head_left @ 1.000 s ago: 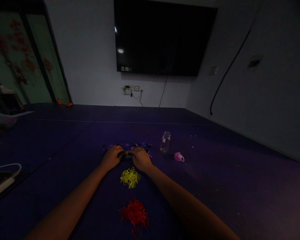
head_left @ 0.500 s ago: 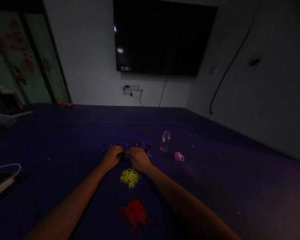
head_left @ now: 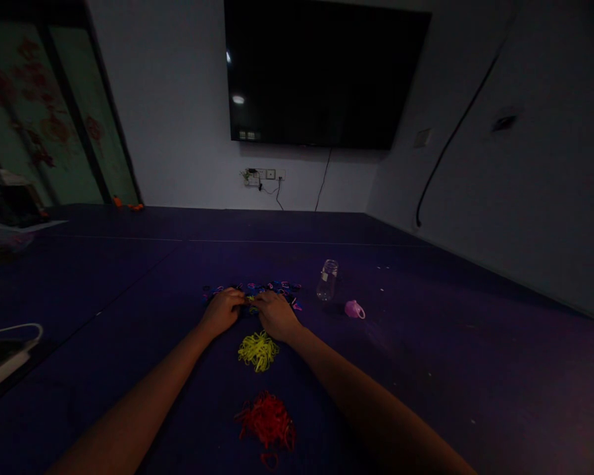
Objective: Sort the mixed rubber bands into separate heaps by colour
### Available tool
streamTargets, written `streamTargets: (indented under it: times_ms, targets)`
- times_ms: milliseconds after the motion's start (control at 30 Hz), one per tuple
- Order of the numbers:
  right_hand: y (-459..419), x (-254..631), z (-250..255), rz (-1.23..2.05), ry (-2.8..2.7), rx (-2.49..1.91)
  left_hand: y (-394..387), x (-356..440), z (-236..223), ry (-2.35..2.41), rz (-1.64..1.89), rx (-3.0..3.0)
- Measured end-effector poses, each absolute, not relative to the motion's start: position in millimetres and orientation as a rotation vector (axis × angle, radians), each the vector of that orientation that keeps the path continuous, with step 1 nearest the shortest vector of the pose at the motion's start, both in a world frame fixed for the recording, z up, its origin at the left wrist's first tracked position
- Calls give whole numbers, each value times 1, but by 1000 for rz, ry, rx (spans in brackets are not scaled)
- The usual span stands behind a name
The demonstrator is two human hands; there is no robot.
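My left hand (head_left: 222, 311) and my right hand (head_left: 278, 316) rest close together on a loose heap of dark, blue and pink rubber bands (head_left: 282, 287). The fingers of both hands are bent inward and pressed together. A bit of yellow rubber band (head_left: 251, 299) shows at the right fingertips, between the hands. What the left fingertips hold, if anything, is hidden. Nearer to me lie a pile of yellow rubber bands (head_left: 258, 351), just below the right hand, and a pile of red rubber bands (head_left: 268, 421).
To the right of my hands a clear bottle (head_left: 327, 280) stands uncapped, with a pink cap with a loop (head_left: 354, 309) beside it. All lie on a dark purple surface (head_left: 426, 369). A white-edged object (head_left: 10, 369) is at the left edge. A TV (head_left: 327, 72) hangs on the wall.
Both hands stay in nearly the same place over the heap, with only slight finger movement. The yellow bit between them shows more clearly. The piles, bottle and cap have not moved.
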State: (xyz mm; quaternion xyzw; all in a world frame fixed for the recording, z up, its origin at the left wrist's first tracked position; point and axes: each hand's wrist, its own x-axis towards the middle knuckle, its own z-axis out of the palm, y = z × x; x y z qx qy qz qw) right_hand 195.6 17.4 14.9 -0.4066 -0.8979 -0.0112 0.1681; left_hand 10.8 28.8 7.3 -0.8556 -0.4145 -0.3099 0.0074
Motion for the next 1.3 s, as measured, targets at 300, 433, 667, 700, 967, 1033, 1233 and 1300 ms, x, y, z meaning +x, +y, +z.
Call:
streamTargets:
  times_ms: [300, 433, 667, 700, 967, 1033, 1233, 1300]
  targets:
    - [25, 198, 13, 47, -2507, -1140, 28, 11, 7, -1377, -1022, -2574]
    - [28, 199, 11, 51, -2471, -1154, 29, 10, 7, -1423, -1064, -2503]
    - [27, 199, 11, 78, -2390, -1191, 28, 11, 7, -1417, -1082, -2508]
    - [27, 199, 11, 83, -2373, -1202, 28, 11, 7, -1411, -1082, -2513]
    - [28, 201, 11, 109, -2366, -1093, 27, 12, 9, -1407, -1085, -2520]
    - [29, 201, 10, 113, -2401, -1062, 27, 12, 8, -1407, -1089, -2518]
    - [30, 200, 7, 69, -2496, -1105, 26, 12, 8, -1408, -1106, -2512]
    - [31, 200, 6, 62, -2505, -1109, 26, 13, 8, -1410, -1103, -2511]
